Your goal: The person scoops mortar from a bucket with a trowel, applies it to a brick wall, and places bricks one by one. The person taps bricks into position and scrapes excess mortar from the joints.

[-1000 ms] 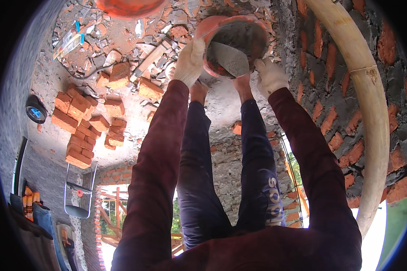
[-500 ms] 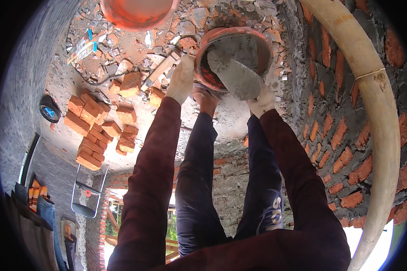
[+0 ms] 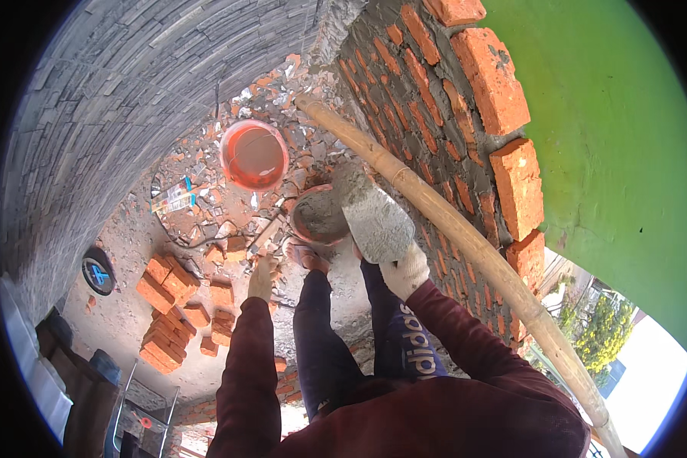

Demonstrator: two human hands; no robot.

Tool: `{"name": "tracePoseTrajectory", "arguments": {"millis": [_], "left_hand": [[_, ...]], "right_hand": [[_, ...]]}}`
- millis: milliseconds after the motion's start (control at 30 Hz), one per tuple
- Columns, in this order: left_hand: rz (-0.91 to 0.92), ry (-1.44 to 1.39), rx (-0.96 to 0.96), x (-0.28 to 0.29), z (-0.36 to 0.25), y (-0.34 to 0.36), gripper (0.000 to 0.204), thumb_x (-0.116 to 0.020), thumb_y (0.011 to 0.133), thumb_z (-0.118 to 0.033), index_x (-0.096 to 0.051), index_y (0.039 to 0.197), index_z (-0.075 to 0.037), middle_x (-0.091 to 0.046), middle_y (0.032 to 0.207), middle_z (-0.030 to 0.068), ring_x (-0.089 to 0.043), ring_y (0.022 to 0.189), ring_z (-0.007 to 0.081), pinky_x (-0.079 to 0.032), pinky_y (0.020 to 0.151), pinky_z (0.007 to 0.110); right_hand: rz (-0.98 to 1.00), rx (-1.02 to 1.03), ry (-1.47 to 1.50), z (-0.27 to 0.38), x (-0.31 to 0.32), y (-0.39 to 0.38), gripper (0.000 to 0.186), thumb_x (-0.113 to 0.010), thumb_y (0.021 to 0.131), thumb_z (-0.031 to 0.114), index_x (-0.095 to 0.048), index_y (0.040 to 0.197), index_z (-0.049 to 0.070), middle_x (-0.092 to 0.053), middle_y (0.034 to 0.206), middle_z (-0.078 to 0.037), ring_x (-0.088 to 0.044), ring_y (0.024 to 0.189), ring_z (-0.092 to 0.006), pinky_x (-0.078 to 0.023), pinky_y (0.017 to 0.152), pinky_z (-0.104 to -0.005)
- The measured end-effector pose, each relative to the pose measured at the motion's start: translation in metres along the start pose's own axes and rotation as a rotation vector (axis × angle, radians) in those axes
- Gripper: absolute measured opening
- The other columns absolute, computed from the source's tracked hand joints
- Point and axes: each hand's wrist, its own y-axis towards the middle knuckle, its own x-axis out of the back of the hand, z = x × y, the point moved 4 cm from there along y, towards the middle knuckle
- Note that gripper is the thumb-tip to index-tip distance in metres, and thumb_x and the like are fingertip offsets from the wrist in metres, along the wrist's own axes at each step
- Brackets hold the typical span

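Observation:
My right hand (image 3: pixel 406 272), in a pale work glove, grips a trowel (image 3: pixel 378 227) by its hidden handle. The broad blade is coated in grey mortar, with a lump of mortar (image 3: pixel 351 183) at its far end. Just left of the blade stands a reddish bucket (image 3: pixel 298 228) holding grey mortar (image 3: pixel 320 214); the trowel overlaps its right side from above. My left hand (image 3: pixel 260 279), also gloved, hangs low at the left, apart from the bucket and near a strip of wood (image 3: pixel 266 235). Its fingers are too indistinct to read.
A thick bamboo pole (image 3: pixel 435 206) slants along my right, before a rough brick wall (image 3: pixel 420 107) topped with bricks. An orange tub (image 3: pixel 282 169) stands among rubble. Stacked bricks (image 3: pixel 164 336) lie at left, near a black round object (image 3: pixel 98 271) and a grey wall (image 3: pixel 122 114).
The trowel has risen out of the mortar bucket, carrying mortar. My left hand has come away from the bucket's rim. The view has turned toward the wall's brick top on the right.

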Motion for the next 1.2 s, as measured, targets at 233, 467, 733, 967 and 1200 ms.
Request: {"name": "tracePoseTrajectory", "arguments": {"millis": [233, 467, 733, 967, 1200], "left_hand": [[-0.115, 0.005, 0.064, 0.086, -0.005, -0.106, 0.09, -0.035, 0.094, -0.078, -0.044, 0.151, -0.009, -0.055, 0.142, 0.0143, -0.06, 0.118, 0.0252, -0.045, 0.1, 0.04], [-0.322, -0.097, 0.052, 0.101, -0.02, -0.201, 0.086, -0.035, 0.097, -0.074, -0.044, 0.151, -0.007, -0.058, 0.139, 0.0146, -0.06, 0.113, 0.0232, -0.045, 0.096, 0.04], [-0.281, -0.096, 0.084, 0.022, -0.06, -0.244, 0.088, -0.034, 0.097, -0.075, -0.042, 0.152, -0.007, -0.053, 0.145, 0.0172, -0.059, 0.121, 0.0273, -0.043, 0.105, 0.043], [-0.177, 0.01, -0.056, -0.009, -0.134, -0.252, 0.084, -0.045, 0.097, -0.071, -0.045, 0.15, -0.005, -0.055, 0.141, 0.0177, -0.059, 0.121, 0.0268, -0.043, 0.106, 0.042], [-0.224, -0.046, -0.023, -0.002, -0.12, -0.267, 0.077, -0.052, 0.097, -0.062, -0.048, 0.147, -0.003, -0.058, 0.137, 0.0166, -0.06, 0.117, 0.0263, -0.045, 0.101, 0.041]], "right_hand": [[-0.069, -0.116, 0.006, -0.016, 0.028, 0.074, 0.034, -0.061, 0.081, 0.012, -0.063, 0.113, 0.002, -0.068, 0.107, -0.025, -0.063, 0.107, -0.0449, -0.051, 0.092, -0.0487], [-0.21, -0.243, 0.126, -0.026, 0.035, 0.132, 0.023, -0.066, 0.076, 0.011, -0.064, 0.097, 0.004, -0.069, 0.087, -0.012, -0.068, 0.085, -0.0276, -0.053, 0.08, -0.037], [0.094, -0.547, 0.891, -0.022, 0.088, 0.179, 0.009, -0.066, 0.073, 0.004, -0.062, 0.08, 0.003, -0.06, 0.063, -0.011, -0.055, 0.047, -0.0253, -0.047, 0.047, -0.0372], [0.167, -0.601, 1.127, -0.006, 0.148, 0.165, 0.02, -0.06, 0.074, -0.003, -0.059, 0.093, -0.001, -0.054, 0.059, -0.012, -0.051, 0.044, -0.0235, -0.044, 0.044, -0.0365], [0.082, -0.538, 0.739, 0.011, 0.151, 0.107, 0.021, -0.058, 0.073, -0.004, -0.056, 0.092, 0.005, -0.053, 0.065, -0.007, -0.052, 0.046, -0.0182, -0.048, 0.041, -0.0328]]}}
